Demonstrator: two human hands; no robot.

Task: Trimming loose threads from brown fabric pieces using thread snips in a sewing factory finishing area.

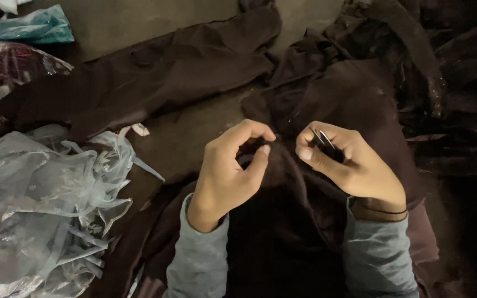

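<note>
A dark brown garment [327,94] lies spread over the floor and across my lap. My left hand [227,171] pinches a fold of this brown cloth between thumb and forefinger at the centre. My right hand [349,163] sits just to the right of it, closed around a small metal tool with thin silvery blades [322,139], like thread snips or tweezers. The tool's tips point up and left toward the pinched fold. Both wrists wear grey-blue sleeves, and a thin dark band circles my right wrist.
A heap of pale blue sheer embroidered fabric [34,215] fills the lower left. A teal plastic bag [28,27] and patterned cloth lie at the upper left. More dark fabric [454,83] is piled on the right. Bare grey floor [139,22] shows at the top.
</note>
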